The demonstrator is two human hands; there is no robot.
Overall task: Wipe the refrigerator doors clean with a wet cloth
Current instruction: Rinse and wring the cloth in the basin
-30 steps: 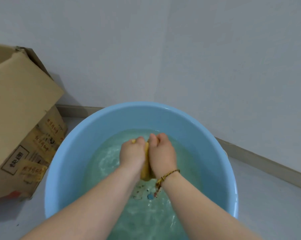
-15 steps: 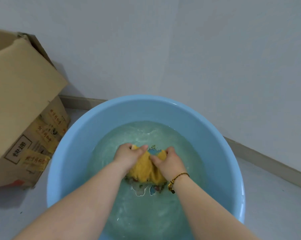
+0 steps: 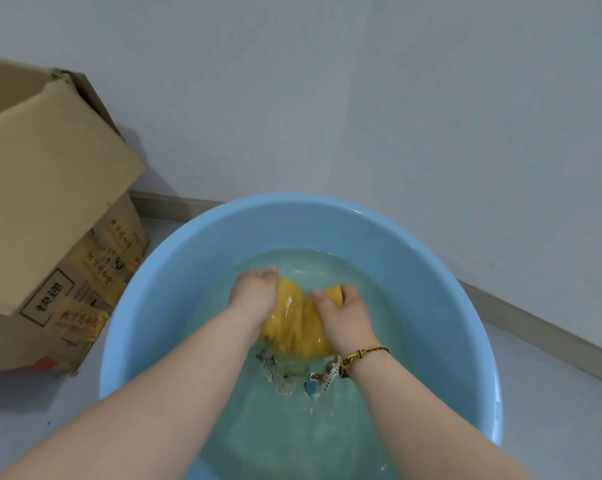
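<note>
A yellow cloth (image 3: pixel 294 322) lies soaked in the water of a round light-blue basin (image 3: pixel 175 271) on the floor. My left hand (image 3: pixel 254 296) grips the cloth's left end, fingers curled under the water's surface. My right hand (image 3: pixel 342 315), with a braided bracelet on the wrist, grips the cloth's right end. The cloth stretches between the two hands. A coloured print shows on the basin's bottom just below the cloth. No refrigerator is in view.
An open cardboard box (image 3: pixel 46 209) with printed labels stands to the left, close to the basin. A pale wall corner (image 3: pixel 341 98) rises right behind the basin, with a baseboard (image 3: pixel 541 327) along the floor.
A second ago both hands squeezed the bunched cloth together above the water. They have since lowered it into the water and moved apart, spreading the cloth between them.
</note>
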